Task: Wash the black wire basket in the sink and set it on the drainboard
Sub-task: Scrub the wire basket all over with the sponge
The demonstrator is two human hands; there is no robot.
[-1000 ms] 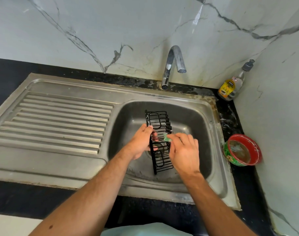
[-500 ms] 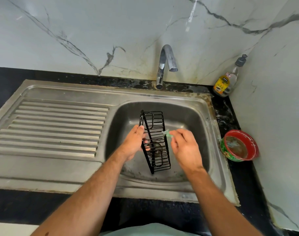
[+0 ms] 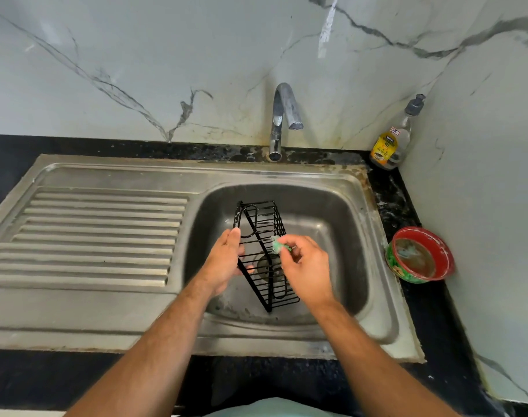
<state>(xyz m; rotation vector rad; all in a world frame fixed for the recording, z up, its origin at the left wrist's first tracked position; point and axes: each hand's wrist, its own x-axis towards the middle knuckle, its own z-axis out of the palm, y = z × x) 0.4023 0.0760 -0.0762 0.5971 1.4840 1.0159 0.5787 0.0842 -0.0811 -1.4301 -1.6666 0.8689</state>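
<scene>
A long black wire basket (image 3: 264, 233) stands tilted on its side over the steel sink bowl (image 3: 340, 224). My left hand (image 3: 225, 263) grips its left long edge, thumb on the top wire. My right hand (image 3: 306, 266) pinches a small green scrub pad (image 3: 277, 244) and holds it against the basket's right side, near the middle. The ribbed drainboard (image 3: 100, 236) lies to the left of the bowl with nothing on it.
A curved steel tap (image 3: 282, 115) rises behind the bowl, with no water running. A dish soap bottle (image 3: 390, 142) stands in the back right corner. A red and green tub (image 3: 420, 255) sits on the black counter right of the sink. Marble walls close the back and right.
The basket has tipped further so its open side faces left. My right hand has shifted slightly with the green pad along the basket's right side. The view has moved closer.
</scene>
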